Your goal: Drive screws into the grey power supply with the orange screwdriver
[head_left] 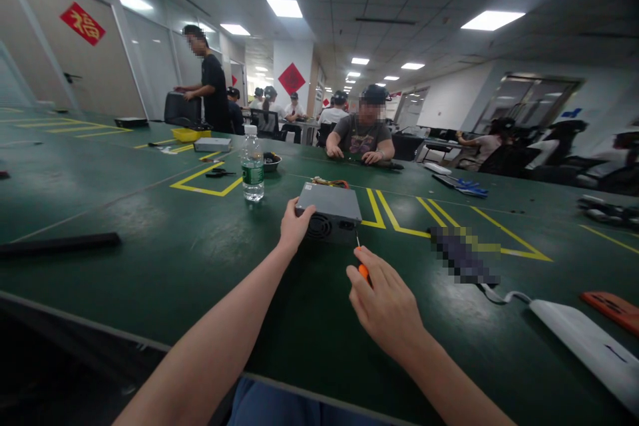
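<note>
A grey computer power supply (329, 202) lies on the green table in front of me, its fan grille and power socket facing my side. Coloured cables (330, 182) come out of its far side. My left hand (294, 223) grips its left end, thumb on the top edge and the other fingers mostly hidden. In my right hand (384, 296) is an orange-handled screwdriver (363, 271), the fingers closed around the handle. Its thin shaft points up at the lower right corner of the power supply's near face; whether the tip sits in a screw is too small to tell.
A water bottle (253, 170) stands left beyond the power supply, near a small bowl (271, 161). To the right lie a white power bank (584, 339) and an orange phone-like object (612, 309). A black bar (60, 244) lies left. A person (367, 130) sits across the table.
</note>
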Demonstrator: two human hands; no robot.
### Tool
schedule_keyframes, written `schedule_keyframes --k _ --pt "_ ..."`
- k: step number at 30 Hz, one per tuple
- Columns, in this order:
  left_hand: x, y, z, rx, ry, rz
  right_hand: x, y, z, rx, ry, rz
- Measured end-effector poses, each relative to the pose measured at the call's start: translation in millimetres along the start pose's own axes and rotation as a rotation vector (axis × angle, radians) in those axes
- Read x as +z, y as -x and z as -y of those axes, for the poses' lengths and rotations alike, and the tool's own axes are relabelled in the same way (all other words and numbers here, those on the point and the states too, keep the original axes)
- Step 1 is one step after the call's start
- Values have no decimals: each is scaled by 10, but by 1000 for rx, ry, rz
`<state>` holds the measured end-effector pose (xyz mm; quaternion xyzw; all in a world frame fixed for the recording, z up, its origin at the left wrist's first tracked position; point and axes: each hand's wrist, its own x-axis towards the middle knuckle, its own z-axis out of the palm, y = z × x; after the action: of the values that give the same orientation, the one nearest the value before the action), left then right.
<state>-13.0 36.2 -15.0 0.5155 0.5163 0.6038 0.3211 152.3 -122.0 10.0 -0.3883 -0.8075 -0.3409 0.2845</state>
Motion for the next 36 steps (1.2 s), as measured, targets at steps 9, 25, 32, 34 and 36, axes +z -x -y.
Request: schedule_keyframes --k 9,25,32,34,36 --pt "30 166 -216 576 -490 -71 -31 21 -70 33 119 -62" --pt "-8 202 -263 852 -759 89 2 44 -101 92 135 -89" --pt "4 252 -291 807 -674 145 -30 38 -125 112 136 -136" --pt "10 256 -294 807 -694 133 -27 38 -126 86 102 -158" --pt "19 257 -289 810 -718 120 -17 25 -113 46 55 -169"
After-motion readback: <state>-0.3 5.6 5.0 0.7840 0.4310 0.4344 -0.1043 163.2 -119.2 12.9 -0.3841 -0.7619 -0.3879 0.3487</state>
